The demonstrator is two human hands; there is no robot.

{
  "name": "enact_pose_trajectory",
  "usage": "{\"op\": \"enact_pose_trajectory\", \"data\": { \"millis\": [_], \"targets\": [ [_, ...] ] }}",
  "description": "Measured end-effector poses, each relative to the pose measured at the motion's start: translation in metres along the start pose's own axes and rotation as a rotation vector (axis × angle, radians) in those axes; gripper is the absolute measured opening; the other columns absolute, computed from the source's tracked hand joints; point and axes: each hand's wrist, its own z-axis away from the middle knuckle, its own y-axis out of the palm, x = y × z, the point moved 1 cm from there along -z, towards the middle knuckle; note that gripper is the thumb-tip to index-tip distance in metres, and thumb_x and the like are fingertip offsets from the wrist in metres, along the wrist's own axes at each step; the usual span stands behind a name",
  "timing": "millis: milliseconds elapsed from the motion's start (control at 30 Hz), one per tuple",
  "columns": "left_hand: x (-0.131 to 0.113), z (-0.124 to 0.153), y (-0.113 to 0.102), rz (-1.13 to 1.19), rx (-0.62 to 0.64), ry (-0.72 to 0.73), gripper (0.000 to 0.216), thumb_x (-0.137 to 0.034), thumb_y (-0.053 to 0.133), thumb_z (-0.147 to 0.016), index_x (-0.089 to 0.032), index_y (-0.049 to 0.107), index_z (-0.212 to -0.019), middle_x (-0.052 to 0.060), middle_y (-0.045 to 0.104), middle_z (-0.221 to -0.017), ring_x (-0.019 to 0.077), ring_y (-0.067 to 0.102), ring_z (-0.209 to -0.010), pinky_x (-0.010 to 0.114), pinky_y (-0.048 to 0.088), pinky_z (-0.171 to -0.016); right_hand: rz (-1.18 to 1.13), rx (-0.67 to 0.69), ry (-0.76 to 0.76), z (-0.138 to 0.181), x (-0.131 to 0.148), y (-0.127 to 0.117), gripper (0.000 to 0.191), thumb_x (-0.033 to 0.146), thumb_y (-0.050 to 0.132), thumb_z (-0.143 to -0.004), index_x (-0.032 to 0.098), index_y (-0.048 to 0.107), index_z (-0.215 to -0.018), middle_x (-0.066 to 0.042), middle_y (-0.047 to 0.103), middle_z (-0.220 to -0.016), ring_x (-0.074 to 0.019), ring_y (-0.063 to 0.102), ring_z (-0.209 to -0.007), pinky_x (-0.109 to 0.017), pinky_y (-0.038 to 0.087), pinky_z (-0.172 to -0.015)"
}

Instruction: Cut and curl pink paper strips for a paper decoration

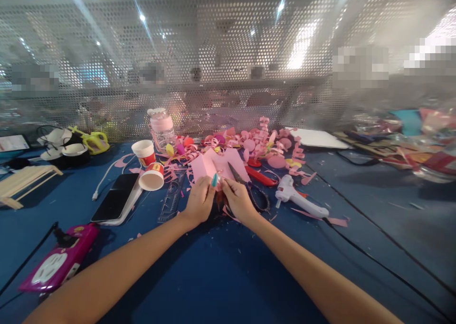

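Two bare forearms, no sleeves, no watch or bracelet visible. Left hand (199, 201) and right hand (238, 200) ungloved, fingers slim; one left fingernail painted teal.

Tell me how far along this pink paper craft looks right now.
Done: many cut pink curls and discs lie heaped behind. In hand: the left hand and right hand pinch a small piece at the folded pink paper. The scissors and glue gun lie unused; nothing assembled shows.
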Motion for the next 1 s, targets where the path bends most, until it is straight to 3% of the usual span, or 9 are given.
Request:
{"op": "enact_pose_trajectory", "data": {
  "millis": [200, 367, 833, 1000],
  "targets": [
    [-0.0027, -0.0004, 0.0021, 0.113, 0.020, -0.156, 0.028, -0.026, 0.031, -0.091, -0.019, 0.038, -0.065, -0.002, 0.043, -0.059, 0.0124, 0.043, -0.057, 0.024, 0.033, -0.054, 0.163, -0.027, -0.072, 0.0020, 0.0032, -0.0006, 0.041, 0.052, 0.036, -0.084, 0.019, 0.040, -0.059, 0.004, 0.037, -0.048, -0.0098, 0.035, -0.045, -0.023, 0.027, -0.044],
    [-0.0037, -0.0013, 0.0001, 0.148, 0.030, -0.180, 0.028, -0.024, 0.033, -0.089, -0.018, 0.039, -0.063, -0.003, 0.042, -0.058, 0.0108, 0.040, -0.055, 0.023, 0.029, -0.052, 0.224, 0.046, -0.097, 0.0020, 0.0047, -0.0018, 0.036, 0.047, 0.037, -0.085, 0.019, 0.042, -0.063, 0.004, 0.038, -0.052, -0.0103, 0.037, -0.048, -0.023, 0.027, -0.047],
    [-0.0039, 0.0008, 0.0020, 0.038, -0.004, -0.143, 0.028, -0.025, 0.031, -0.090, -0.019, 0.038, -0.064, -0.002, 0.043, -0.058, 0.0114, 0.041, -0.054, 0.025, 0.029, -0.052, 0.241, -0.091, -0.103, 0.0042, 0.0065, 0.0025, 0.034, 0.041, 0.036, -0.086, 0.020, 0.040, -0.060, 0.003, 0.039, -0.052, -0.0110, 0.037, -0.048, -0.024, 0.029, -0.048],
    [-0.0032, 0.0005, 0.0015, 0.043, -0.015, -0.163, 0.028, -0.023, 0.032, -0.088, -0.019, 0.036, -0.061, -0.004, 0.039, -0.055, 0.0104, 0.038, -0.051, 0.024, 0.027, -0.050, 0.324, -0.060, -0.167, 0.0031, 0.0055, -0.0019, 0.030, 0.040, 0.038, -0.086, 0.020, 0.042, -0.064, 0.002, 0.044, -0.053, -0.0122, 0.042, -0.050, -0.024, 0.031, -0.050]
  ]
}}
